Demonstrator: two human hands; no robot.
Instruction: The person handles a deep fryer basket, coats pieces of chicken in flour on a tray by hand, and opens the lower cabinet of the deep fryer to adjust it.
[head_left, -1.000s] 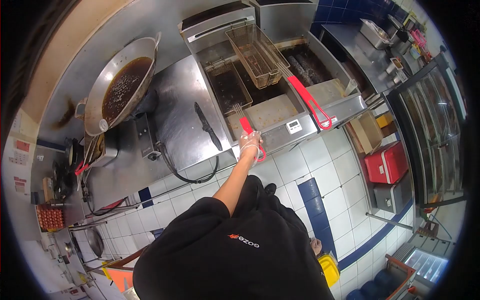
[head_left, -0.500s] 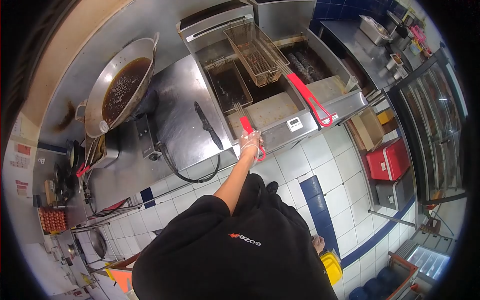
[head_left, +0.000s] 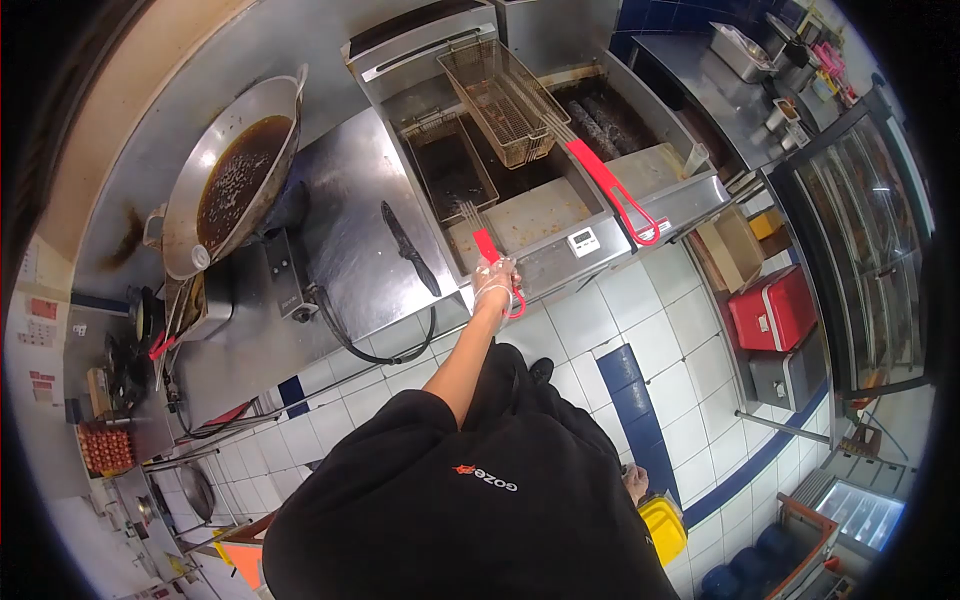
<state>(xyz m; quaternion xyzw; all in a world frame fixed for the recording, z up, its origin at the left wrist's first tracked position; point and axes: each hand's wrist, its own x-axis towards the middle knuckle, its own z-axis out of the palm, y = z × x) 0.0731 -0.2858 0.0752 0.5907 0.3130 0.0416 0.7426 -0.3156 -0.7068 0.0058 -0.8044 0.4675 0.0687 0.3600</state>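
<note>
My left hand point(head_left: 494, 282), in a clear plastic glove, is closed around the red handle point(head_left: 485, 243) of a fryer basket point(head_left: 452, 160). That basket sits low in the dark oil of the left fryer well. Beside it, a second wire basket point(head_left: 500, 100) rests higher up, its long red handle point(head_left: 610, 185) reaching over the front edge. My right hand point(head_left: 635, 483) hangs low at my right side, next to a yellow container point(head_left: 662, 530). Its fingers are mostly hidden, so whether it grips the container is unclear.
A large wok of dark oil point(head_left: 240, 180) stands left of the fryer. On the steel counter point(head_left: 345, 190) lie a black-handled tool point(head_left: 408, 248) and a black hose point(head_left: 375, 355). A small timer point(head_left: 582, 242) is on the fryer front. At right stand a red cooler point(head_left: 770, 312) and a glass cabinet point(head_left: 860, 260).
The whole view has shifted slightly left. My left hand keeps its grip on the red handle, and both baskets stay where they were.
</note>
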